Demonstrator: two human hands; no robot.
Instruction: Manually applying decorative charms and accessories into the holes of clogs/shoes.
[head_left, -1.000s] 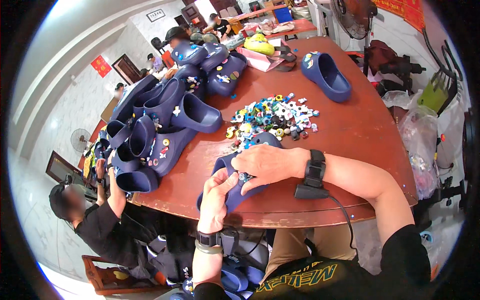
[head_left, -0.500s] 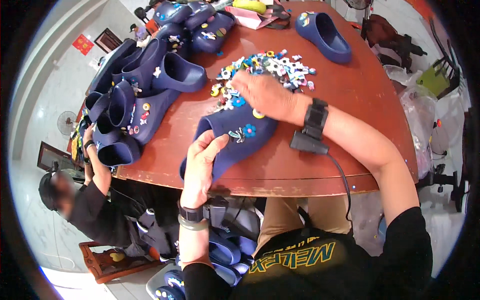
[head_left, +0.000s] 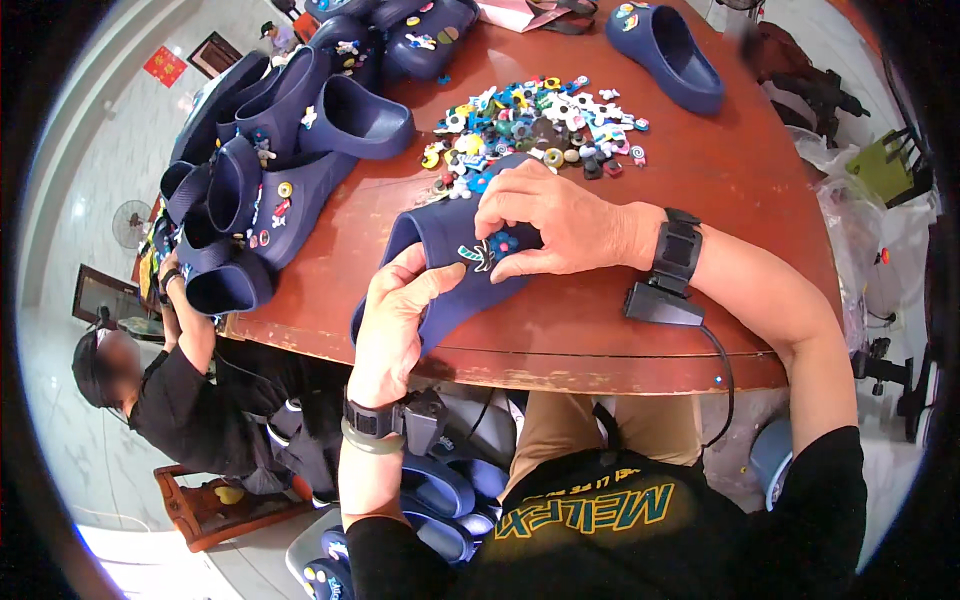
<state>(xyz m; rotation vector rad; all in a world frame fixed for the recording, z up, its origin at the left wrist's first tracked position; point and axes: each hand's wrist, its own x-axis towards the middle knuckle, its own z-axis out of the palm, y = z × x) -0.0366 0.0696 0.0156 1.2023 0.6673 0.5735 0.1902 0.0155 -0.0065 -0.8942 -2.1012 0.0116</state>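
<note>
Both hands (head_left: 400,315) (head_left: 555,220) on navy clog (head_left: 450,240)

The clog (head_left: 450,270) looks like matt, smooth foam. The charms (head_left: 530,120) are glossy plastic. The table (head_left: 720,190) is worn, reddish wood.

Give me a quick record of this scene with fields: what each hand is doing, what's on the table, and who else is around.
left hand: grips the near end of a navy clog
right hand: presses a blue charm onto the clog's top
table: round, reddish wood
charm pile: loose colourful charms, beyond the clog
other clogs: stacked at left
other person: seated at left
</note>
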